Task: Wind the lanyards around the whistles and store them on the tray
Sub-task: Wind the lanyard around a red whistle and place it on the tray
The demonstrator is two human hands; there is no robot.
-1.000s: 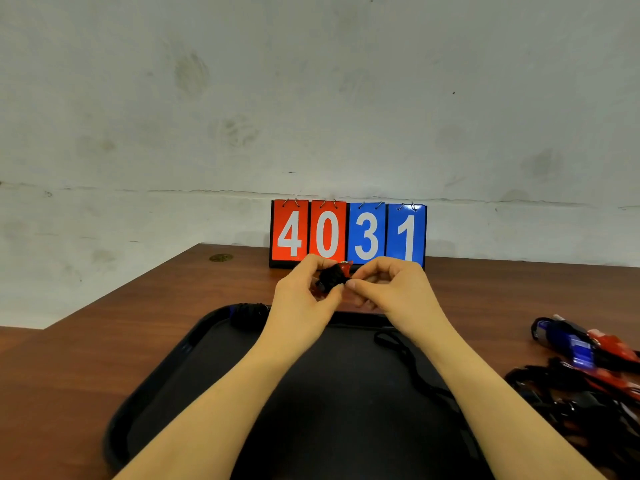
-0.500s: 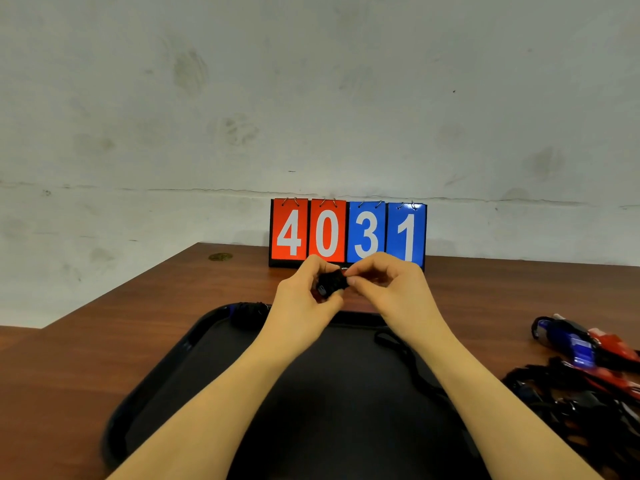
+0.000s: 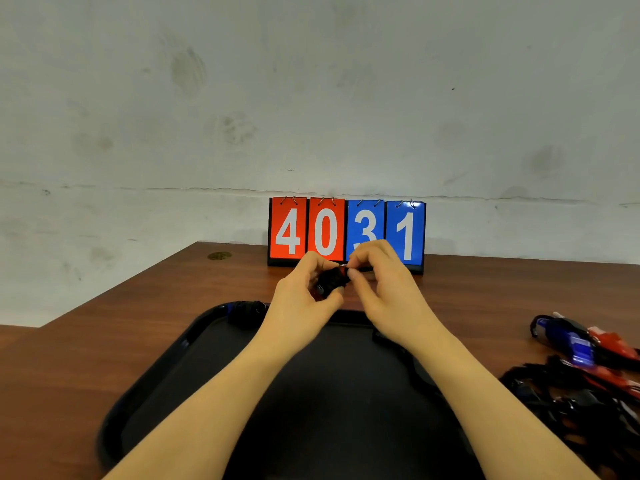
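My left hand point(image 3: 304, 292) grips a red whistle point(image 3: 333, 280) largely covered by black lanyard windings, held above the far edge of the black tray point(image 3: 152, 379). My right hand point(image 3: 384, 282) pinches the lanyard right at the whistle's right end. A loose stretch of black lanyard point(image 3: 414, 372) trails down onto the tray under my right forearm. A blue whistle wrapped in black cord point(image 3: 244, 311) lies in the tray's far left corner. Most of the held whistle is hidden by my fingers.
A pile of blue and red whistles point(image 3: 581, 344) with tangled black lanyards point(image 3: 568, 407) lies on the brown table at the right. A flip scoreboard reading 4031 point(image 3: 346, 233) stands against the wall behind my hands. A round brass insert point(image 3: 219, 255) sits at the table's far left.
My right hand has risen slightly, carrying the lanyard round the whistle. The red of the whistle shows less under the black windings. My left hand has stayed nearly still.
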